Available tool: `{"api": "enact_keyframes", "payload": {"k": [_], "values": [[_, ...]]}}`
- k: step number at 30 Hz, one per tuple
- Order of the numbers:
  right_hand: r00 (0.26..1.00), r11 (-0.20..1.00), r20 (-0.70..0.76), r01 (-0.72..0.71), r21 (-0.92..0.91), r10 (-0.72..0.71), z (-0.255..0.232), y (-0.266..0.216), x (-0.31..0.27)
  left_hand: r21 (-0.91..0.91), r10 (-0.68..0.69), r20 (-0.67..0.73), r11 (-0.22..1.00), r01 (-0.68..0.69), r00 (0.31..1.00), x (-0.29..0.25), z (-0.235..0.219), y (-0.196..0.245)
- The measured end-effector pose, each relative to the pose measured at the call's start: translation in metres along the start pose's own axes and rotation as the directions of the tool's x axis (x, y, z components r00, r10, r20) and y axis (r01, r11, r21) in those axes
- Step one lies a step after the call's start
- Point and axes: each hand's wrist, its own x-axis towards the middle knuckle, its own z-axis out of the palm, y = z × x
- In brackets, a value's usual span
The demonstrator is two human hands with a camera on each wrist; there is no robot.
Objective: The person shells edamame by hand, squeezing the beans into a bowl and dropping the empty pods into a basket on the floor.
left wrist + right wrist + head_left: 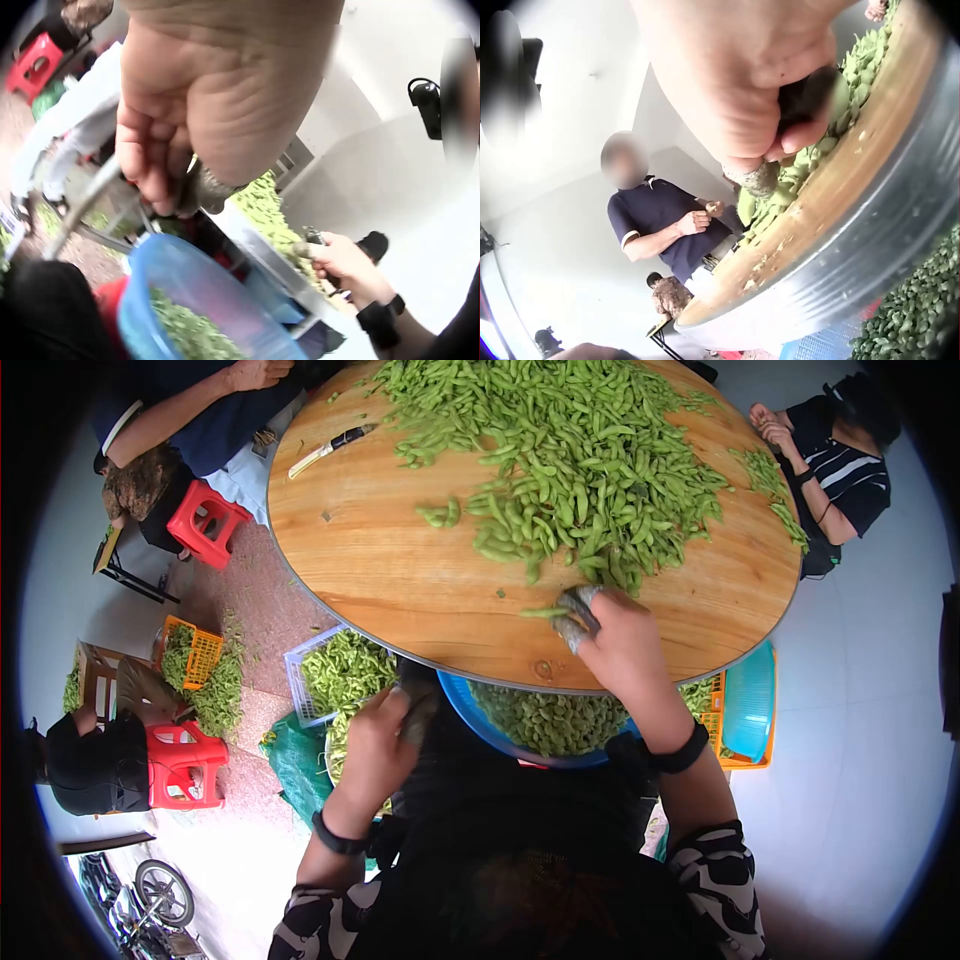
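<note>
A heap of green pods (pixel 590 480) covers much of the round wooden table (pixel 370 570). My right hand (pixel 625 645) is over the near part of the tabletop and pinches a green pod (pixel 540 612) between covered fingertips; a grey covering (pixel 757 180) shows on a digit in the right wrist view. My left hand (pixel 375 745) is below the table's left edge, beside a white basket of pods (pixel 345 675). Its fingers (pixel 154 161) are curled near a grey thumb covering (pixel 210 191); blur hides whether anything is between them.
Below the table edge is a blue basin (pixel 465 710) with small green pieces. A knife (pixel 330 450) lies on the tabletop at the left. Around are seated people, red stools (pixel 185 765), a green bag (pixel 305 770), and an orange crate (pixel 765 750) at the right.
</note>
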Motion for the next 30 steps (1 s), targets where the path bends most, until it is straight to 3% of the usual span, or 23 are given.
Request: {"api": "enact_keyframes", "payload": {"k": [1,3,5,6,7,9,10,11,13,14,15,17,20,22,23,25,26,28,29,30], "values": [[1.000,1.000,0.005,0.000,-0.006,0.000,-0.006,-0.004,-0.008,-0.077,0.120,-0.050,0.989,-0.124,0.991,0.017,0.009,0.014],[0.989,0.984,0.034,0.139,0.115,-0.144,-0.017,-0.009,-0.023,-0.114,0.230,-0.076,0.965,-0.238,0.970,0.043,0.029,0.035],[0.963,0.958,-0.011,0.268,0.106,-0.268,-0.021,-0.009,-0.030,-0.313,0.192,0.208,0.942,-0.121,0.959,0.056,0.040,0.040],[0.968,0.962,-0.023,0.253,0.099,-0.252,-0.023,-0.009,-0.032,-0.526,0.164,0.412,0.846,0.087,0.896,0.060,0.048,0.037],[0.971,0.967,-0.038,0.238,0.093,-0.235,-0.024,-0.009,-0.033,-0.527,0.167,0.413,0.846,0.085,0.895,0.063,0.053,0.037],[0.994,0.982,-0.061,0.102,0.160,-0.094,-0.015,-0.001,-0.036,-0.624,-0.007,0.564,0.652,0.431,0.826,0.067,0.058,0.037],[1.000,0.979,-0.009,-0.018,0.203,0.021,-0.013,0.001,-0.037,-0.642,-0.017,0.523,0.649,0.407,0.852,0.069,0.063,0.033],[1.000,0.978,-0.013,-0.018,0.206,0.021,-0.010,0.001,-0.038,-0.639,-0.017,0.524,0.653,0.406,0.852,0.070,0.064,0.033],[0.999,0.898,-0.008,-0.032,0.438,0.039,-0.006,0.000,-0.043,-0.634,-0.110,0.496,0.632,0.446,0.862,0.072,0.066,0.034],[0.988,0.875,0.134,-0.136,0.465,0.083,-0.011,-0.003,-0.046,-0.633,-0.114,0.495,0.631,0.447,0.862,0.071,0.067,0.035],[0.987,0.874,0.136,-0.135,0.467,0.081,-0.015,-0.006,-0.048,-0.653,-0.088,0.444,0.650,0.389,0.892,0.069,0.069,0.036],[0.939,0.802,0.337,-0.255,0.539,0.073,-0.021,-0.010,-0.050,-0.667,-0.059,0.391,0.670,0.326,0.919,0.067,0.071,0.037],[0.934,0.801,0.353,-0.246,0.546,0.046,-0.024,-0.009,-0.051,-0.662,0.023,0.342,0.715,0.224,0.939,0.064,0.073,0.039],[0.930,0.775,0.363,-0.265,0.573,0.049,-0.023,-0.009,-0.054,-0.624,0.132,0.164,0.782,-0.001,0.978,0.060,0.078,0.039],[0.946,0.787,0.323,-0.226,0.574,0.036,-0.019,-0.007,-0.057,-0.623,0.133,0.168,0.782,0.001,0.977,0.057,0.077,0.040],[0.959,0.798,0.281,-0.191,0.572,0.029,-0.012,-0.005,-0.063,-0.196,0.314,0.041,0.934,-0.300,0.949,0.052,0.070,0.050],[0.971,0.803,0.239,-0.138,0.580,-0.005,-0.009,-0.004,-0.065,-0.124,0.322,0.054,0.941,-0.314,0.945,0.048,0.073,0.047],[0.980,0.807,0.195,-0.084,0.585,-0.039,-0.014,-0.010,-0.067,-0.186,0.341,0.081,0.928,-0.322,0.936,0.040,0.073,0.041],[0.895,0.589,0.438,-0.398,0.704,0.081,-0.025,-0.015,-0.071,-0.248,0.358,0.106,0.913,-0.325,0.928,0.037,0.071,0.038],[0.734,0.295,0.669,-0.669,0.683,0.115,-0.031,-0.019,-0.074,-0.249,0.358,0.106,0.913,-0.324,0.928,0.036,0.064,0.037]]}}
